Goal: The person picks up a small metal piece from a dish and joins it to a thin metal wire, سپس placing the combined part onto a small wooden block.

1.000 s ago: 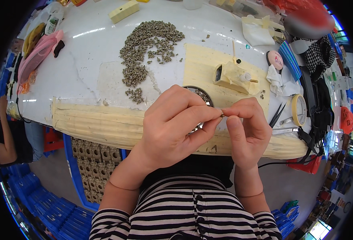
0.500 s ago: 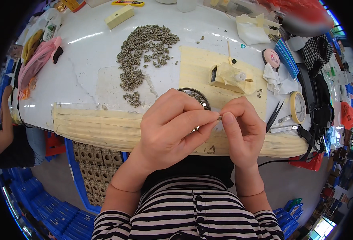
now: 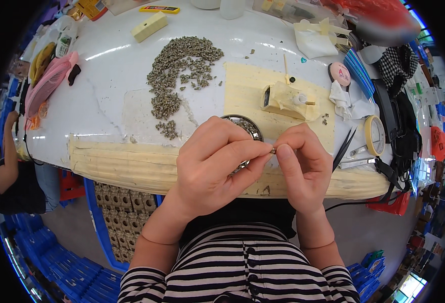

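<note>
left hand [image 3: 210, 169] and right hand [image 3: 306, 169] meet above the near table edge, fingertips pinched together on a tiny grey metal part [image 3: 273, 150]. part mostly covered by fingers; only a speck shows, shape can't be made out. can't tell if it's one piece or two. the left hand's other fingers curl out of sight behind its knuckles.

round metal-rimmed dish [image 3: 258, 131] sits just behind the left hand, which blocks much of it; small metal pieces visible inside, front portion hidden. curved heap of small grey metal parts [image 3: 164, 83] lies on the white glossy table [image 3: 101, 81], left of the cream paper sheet [image 3: 247, 88]; single pieces blur together.

cream tape-wrapped block with a white nozzle [image 3: 285, 101] stands on the sheet, its inside not readable. black pointed tweezers [image 3: 344, 147] near the right hand, lower ends unclear. yellow tape roll [image 3: 375, 135] beside them.

below the table, blue tray [image 3: 100, 227] of square metal blocks, partly hidden by table edge and left forearm. co-worker's arm [image 3: 6, 156] at far left, head out of sight. red item [image 3: 386, 22] top right is smeared, can't identify.
</note>
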The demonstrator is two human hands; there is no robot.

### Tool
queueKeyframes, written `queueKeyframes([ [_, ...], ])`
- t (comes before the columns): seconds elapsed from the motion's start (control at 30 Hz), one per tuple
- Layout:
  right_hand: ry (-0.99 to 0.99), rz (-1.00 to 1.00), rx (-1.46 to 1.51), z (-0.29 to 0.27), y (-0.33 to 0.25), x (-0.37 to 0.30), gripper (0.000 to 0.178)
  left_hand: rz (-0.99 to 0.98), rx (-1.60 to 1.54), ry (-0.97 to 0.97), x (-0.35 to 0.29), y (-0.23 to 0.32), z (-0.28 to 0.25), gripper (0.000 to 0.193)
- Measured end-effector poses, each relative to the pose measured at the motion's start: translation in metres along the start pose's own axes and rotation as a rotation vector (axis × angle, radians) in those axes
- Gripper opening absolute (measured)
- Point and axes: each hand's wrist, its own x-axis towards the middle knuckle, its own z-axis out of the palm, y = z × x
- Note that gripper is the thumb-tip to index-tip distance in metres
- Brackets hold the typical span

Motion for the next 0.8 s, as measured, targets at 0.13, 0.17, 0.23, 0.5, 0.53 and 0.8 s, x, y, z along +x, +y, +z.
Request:
queueKeyframes([
  [0.13,-0.006,-0.001,-0.008,0.0,0.0,0.0,0.005,-0.005,-0.004,-0.003,0.0,0.0,0.0,0.025],
  [0.17,-0.006,-0.002,-0.009,0.0,0.0,0.0,0.004,-0.007,-0.006,-0.004,0.0,0.0,0.0,0.025],
  [0.23,0.011,-0.016,-0.025,-0.001,0.0,0.0,0.004,-0.012,-0.005,-0.006,0.001,0.001,0.0,0.025],
  [0.5,0.316,-0.321,-0.472,-0.025,-0.012,0.021,0.007,-0.042,0.028,0.017,0.001,0.002,-0.002,0.024],
  [0.53,0.315,-0.334,-0.566,-0.028,-0.013,0.026,0.009,-0.04,0.029,0.021,0.001,0.002,-0.002,0.024],
  [0.8,0.228,-0.352,-0.781,-0.033,-0.004,0.042,0.014,-0.071,0.03,0.038,-0.001,0.001,-0.003,0.022],
])
